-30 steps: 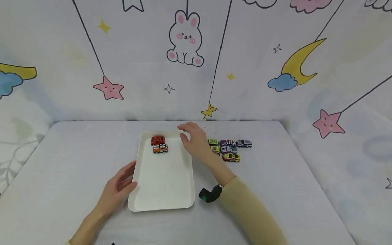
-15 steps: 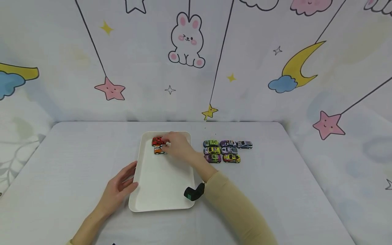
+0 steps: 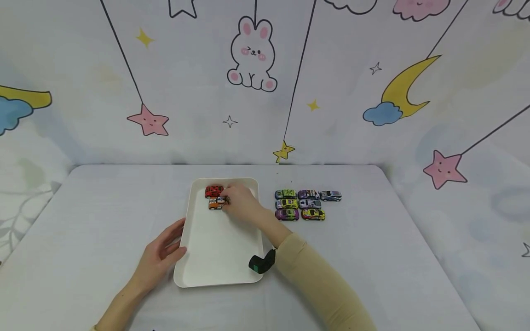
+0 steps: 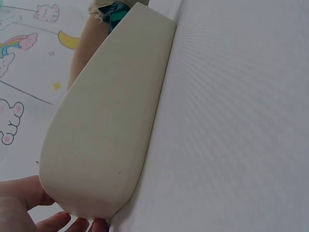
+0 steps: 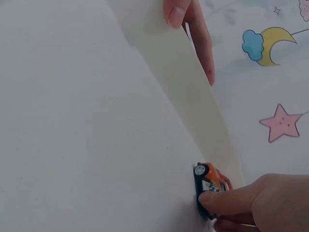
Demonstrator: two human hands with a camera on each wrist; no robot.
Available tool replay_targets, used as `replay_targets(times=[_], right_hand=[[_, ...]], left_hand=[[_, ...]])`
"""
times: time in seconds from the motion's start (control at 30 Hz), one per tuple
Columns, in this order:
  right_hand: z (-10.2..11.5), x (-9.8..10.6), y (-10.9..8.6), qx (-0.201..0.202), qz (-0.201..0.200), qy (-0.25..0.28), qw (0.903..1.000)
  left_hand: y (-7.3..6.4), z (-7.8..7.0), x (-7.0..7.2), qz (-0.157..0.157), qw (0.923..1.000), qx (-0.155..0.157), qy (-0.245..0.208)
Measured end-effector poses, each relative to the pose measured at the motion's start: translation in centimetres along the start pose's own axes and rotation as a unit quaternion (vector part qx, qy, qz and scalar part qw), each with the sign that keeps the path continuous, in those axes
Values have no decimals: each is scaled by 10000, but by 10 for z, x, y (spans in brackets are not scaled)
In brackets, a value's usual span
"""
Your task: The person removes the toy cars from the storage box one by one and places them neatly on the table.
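Note:
My left hand (image 3: 155, 257) holds the left side of a white tray (image 3: 219, 269), its thumb overlapping the rim and its fingers along the outer wall. The left wrist view shows that hand's fingers (image 4: 31, 191) at the tray's wall. Inside the tray's far left corner, my right hand (image 3: 244, 202) pinches an orange-and-white toy car (image 5: 207, 183) with its thumb on the car's side. A red toy car (image 3: 213, 191) sits just behind it. The hand hides the orange car's right end in the head view.
Several toy cars stand in tight rows right of the tray, among them a purple one (image 3: 287, 214), a yellow one (image 3: 313, 214) and a silver one (image 3: 330, 196). A white cloth (image 3: 372, 257) covers the table. Behind stands a patterned backdrop (image 3: 186, 69).
My right hand has moved left from the tray's far right corner to the orange-and-white car, which has shifted slightly right. The left hand stays at the tray's side.

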State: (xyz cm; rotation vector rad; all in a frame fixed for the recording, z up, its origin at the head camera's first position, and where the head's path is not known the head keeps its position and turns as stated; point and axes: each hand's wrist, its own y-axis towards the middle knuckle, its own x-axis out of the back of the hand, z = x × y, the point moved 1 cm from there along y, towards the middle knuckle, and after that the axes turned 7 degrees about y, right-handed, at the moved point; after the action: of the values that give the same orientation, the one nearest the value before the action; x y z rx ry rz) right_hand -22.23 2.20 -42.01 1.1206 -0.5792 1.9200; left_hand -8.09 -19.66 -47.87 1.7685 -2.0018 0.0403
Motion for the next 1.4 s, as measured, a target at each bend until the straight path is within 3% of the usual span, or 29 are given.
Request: replay_targets(times=[0.77, 1.1, 1.4], right_hand=[[-6, 6, -17, -64, 324, 37, 9994], [-16, 15, -31, -39, 498, -257, 9984], [-25, 24, -50, 220, 70, -91, 9997]], left_hand=[[-1, -1, -1, 4, 9999, -165, -35], [0, -3, -1, -33, 9999, -133, -78], [1, -3, -1, 11, 9997, -221, -118]])
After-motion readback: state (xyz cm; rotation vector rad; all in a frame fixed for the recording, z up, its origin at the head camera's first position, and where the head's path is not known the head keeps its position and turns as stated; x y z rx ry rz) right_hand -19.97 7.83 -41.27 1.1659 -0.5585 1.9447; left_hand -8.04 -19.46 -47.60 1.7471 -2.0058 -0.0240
